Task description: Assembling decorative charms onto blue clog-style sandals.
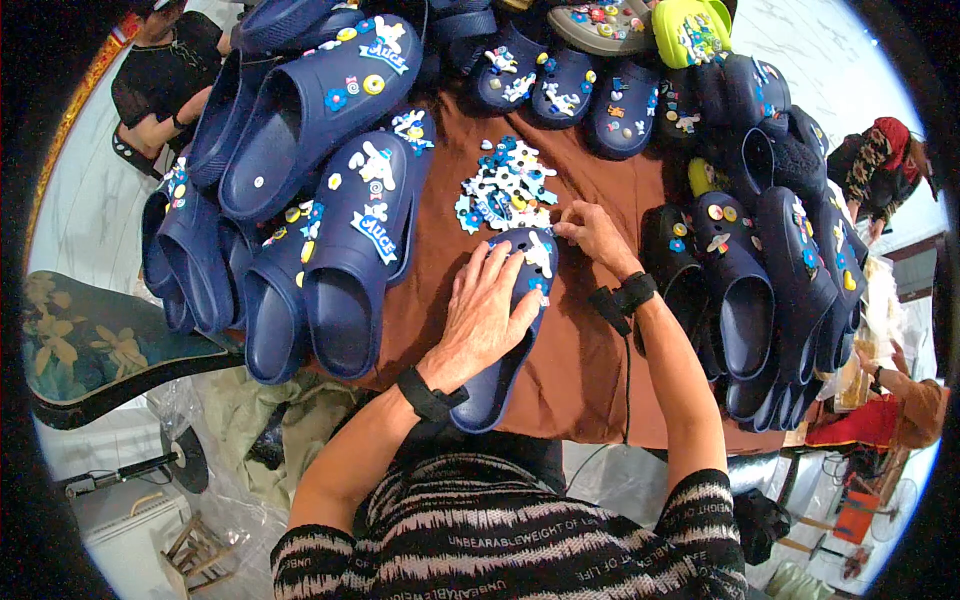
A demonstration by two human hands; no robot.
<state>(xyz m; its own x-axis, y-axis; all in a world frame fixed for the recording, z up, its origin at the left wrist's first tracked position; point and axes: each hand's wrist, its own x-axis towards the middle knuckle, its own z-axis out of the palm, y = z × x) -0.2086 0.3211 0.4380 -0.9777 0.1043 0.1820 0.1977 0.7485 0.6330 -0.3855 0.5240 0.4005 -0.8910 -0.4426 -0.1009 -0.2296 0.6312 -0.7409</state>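
A navy foam clog point(497, 392) lies on the brown cloth in front of me, toe pointing away, with a few charms fixed to the right side of its holed upper. My left hand point(478, 315) rests over that upper, its fingers across the top and its thumb toward the right side, holding the clog. Just right of the toe, my right hand point(597, 238) has thumb and fingertips pinched together; whatever they hold is too small to make out. Beyond the toe sits a loose pile of white, blue and yellow shoe charms point(508, 180).
Charm-covered navy clogs point(345, 290) are stacked on the left, with more clogs point(745, 290) on the right. A lime green clog point(692, 32) stands at the back. Brown cloth point(590, 385) covers the table. A patterned chair back point(95, 345) stands left; other people are farther off.
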